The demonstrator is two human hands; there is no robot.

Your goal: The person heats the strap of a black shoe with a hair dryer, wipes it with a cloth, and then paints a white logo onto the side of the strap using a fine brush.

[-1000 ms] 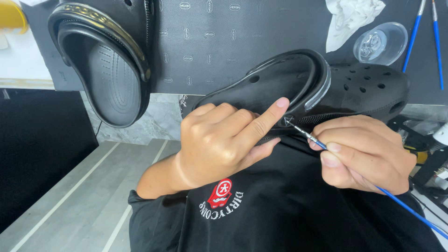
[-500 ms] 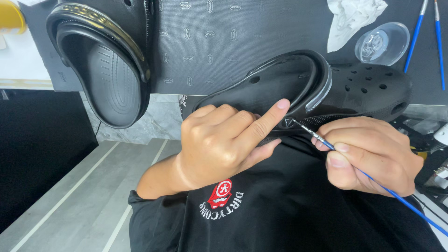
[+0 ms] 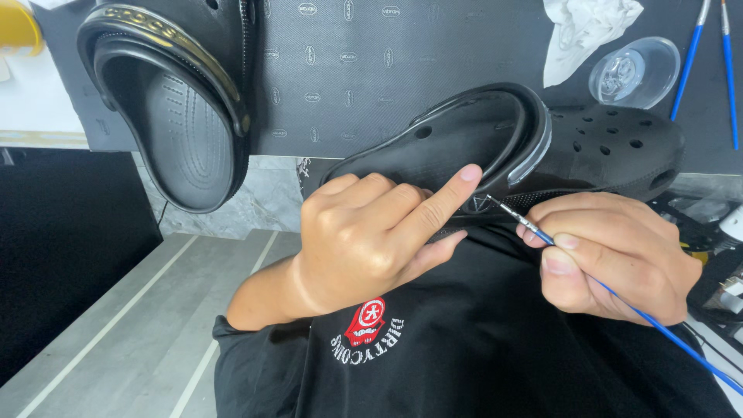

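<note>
Taking the black perforated clog (image 3: 542,147) in the person's hands as the landmark and reading from the left: a second black clog (image 3: 174,116) lies sole-up well to its left, toe hanging over the edge of the dark patterned mat (image 3: 348,77).

The left hand (image 3: 371,240) is curled around the near side of the held clog, grasping it, with the index finger stretched up along the heel strap to steady it. The clog itself sits tilted at the mat's near edge, partly over the person's lap.

Just right of that fingertip, the tip of a fine blue-handled brush (image 3: 542,232) meets the clog's side wall below the strap. The right hand (image 3: 611,255) pinches the brush low on its ferrule in a pen grip, fingers closed on it.

For a clean stroke here, I judge that the left index should stay braced close to the tip, and that the right hand should rest its heel on the lap and move from the fingers only.

Behind the clog to the right lie a crumpled white cloth (image 3: 584,31), a clear shallow dish (image 3: 635,73) and two spare blue brushes (image 3: 708,54).

Room to move is tight: the brush handle trails down to the right past the lap, so that side should stay free, and there is clutter at the right margin. Open floor lies below left of the clog.
</note>
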